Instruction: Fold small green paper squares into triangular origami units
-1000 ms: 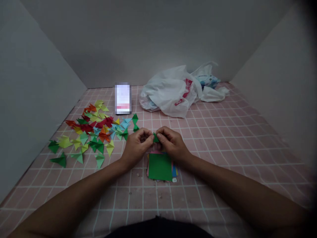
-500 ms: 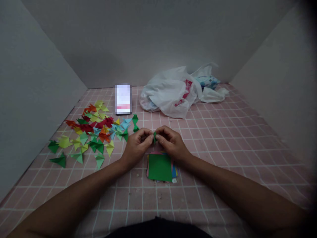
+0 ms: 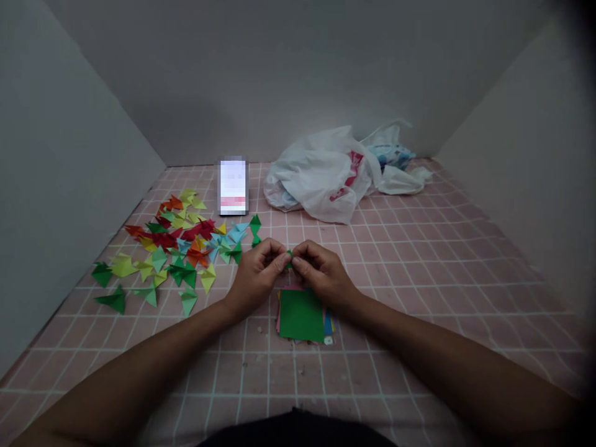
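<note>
Between my two hands is a small folded piece of green origami paper [image 3: 289,257], mostly covered by the fingers. My left hand [image 3: 261,270] is closed, pinching its left side between thumb and forefinger. From the other side my right hand [image 3: 322,268] pinches the same piece, its knuckles bent. Just below the hands lies a stack of square origami sheets [image 3: 302,315], a green one on top and pink, blue and yellow edges peeking out. Left of my left hand, many folded paper pieces [image 3: 200,230] in red, orange, yellow, green and light blue are spread about.
A pink cloth with a white grid [image 3: 419,267] covers the surface, with walls on three sides. At the back stands a phone [image 3: 233,186] with a lit, blurred screen. Crumpled white plastic bags [image 3: 321,174] lie right of it, beside a blue-and-white packet [image 3: 393,155].
The green paper shows less between my fingertips, and the thumbs have shifted slightly on it. Both hands stay in nearly the same place; the stack and folded pieces are unmoved.
</note>
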The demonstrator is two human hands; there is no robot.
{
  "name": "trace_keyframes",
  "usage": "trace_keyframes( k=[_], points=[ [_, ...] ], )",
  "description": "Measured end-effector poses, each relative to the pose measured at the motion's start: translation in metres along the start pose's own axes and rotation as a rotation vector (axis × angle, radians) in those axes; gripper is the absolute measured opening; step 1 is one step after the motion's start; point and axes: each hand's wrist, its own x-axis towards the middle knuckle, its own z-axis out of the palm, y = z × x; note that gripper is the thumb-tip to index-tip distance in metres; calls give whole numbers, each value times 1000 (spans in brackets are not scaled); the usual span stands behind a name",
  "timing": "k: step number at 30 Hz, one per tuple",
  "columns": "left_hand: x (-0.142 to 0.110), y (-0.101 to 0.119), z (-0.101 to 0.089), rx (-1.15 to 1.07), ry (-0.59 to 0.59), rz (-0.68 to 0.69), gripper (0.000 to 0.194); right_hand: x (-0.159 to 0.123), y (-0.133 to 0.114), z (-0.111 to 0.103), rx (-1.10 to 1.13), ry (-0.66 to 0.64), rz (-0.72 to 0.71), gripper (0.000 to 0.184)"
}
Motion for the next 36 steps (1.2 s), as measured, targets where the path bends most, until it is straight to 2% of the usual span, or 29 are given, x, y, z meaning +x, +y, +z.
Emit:
trace_keyframes(
  k=[3, 5, 9, 18, 27, 32, 36],
  points=[
    [0, 1, 0, 43, 15, 33, 16, -1, -3, 0, -76, -21, -45, 16],
    [0, 1, 1, 7, 17, 8, 18, -2, -4, -1, -134, 9, -74, 16],
    [1, 1, 2, -19, -49, -27, 18, -3, -2, -1, -151, 88, -69, 17],
    [-2, -1, -2, 290, 3, 153, 17, -4, 0, 1, 10, 77, -39, 16],
    [-1, -6, 0, 280, 45, 210, 7, 0, 1, 0, 174, 65, -19, 23],
    [-2, -7, 0, 183, 50, 204, 13, 2, 2, -1, 162, 56, -4, 23],
    [-2, -7, 1, 180, 63, 222, 7, 2, 2, -1, 178, 41, -7, 23]
  ],
)
